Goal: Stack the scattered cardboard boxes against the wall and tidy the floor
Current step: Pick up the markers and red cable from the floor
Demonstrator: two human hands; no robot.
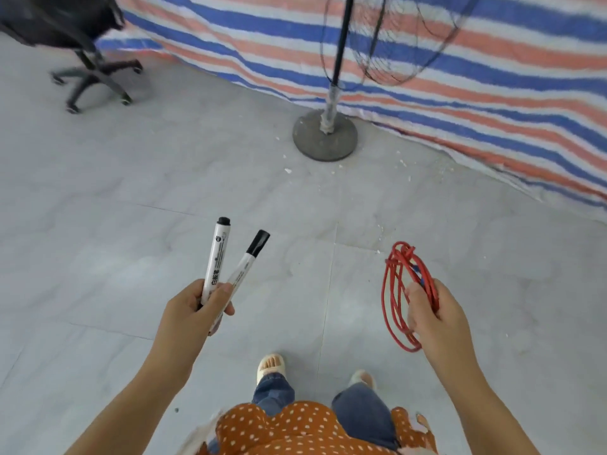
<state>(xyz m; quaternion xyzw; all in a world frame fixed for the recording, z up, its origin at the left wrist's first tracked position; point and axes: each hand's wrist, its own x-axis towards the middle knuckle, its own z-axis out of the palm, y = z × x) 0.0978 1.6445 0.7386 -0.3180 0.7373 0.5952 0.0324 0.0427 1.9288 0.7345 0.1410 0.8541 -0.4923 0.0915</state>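
My left hand (pixel 193 310) grips two white markers with black caps (pixel 230 261), their tips fanned upward. My right hand (pixel 430 310) holds a coil of red cord (pixel 399 290) that hangs in loops to the left of my fingers. Both hands are raised in front of me above the grey tiled floor (pixel 131 198). No cardboard box is in view.
A standing fan's round base (pixel 325 136) and pole stand ahead near a blue, orange and white striped tarp (pixel 460 77) covering the wall. A black office chair (pixel 82 60) on wheels is at far left. Small white crumbs litter the floor (pixel 289 170) near the fan base.
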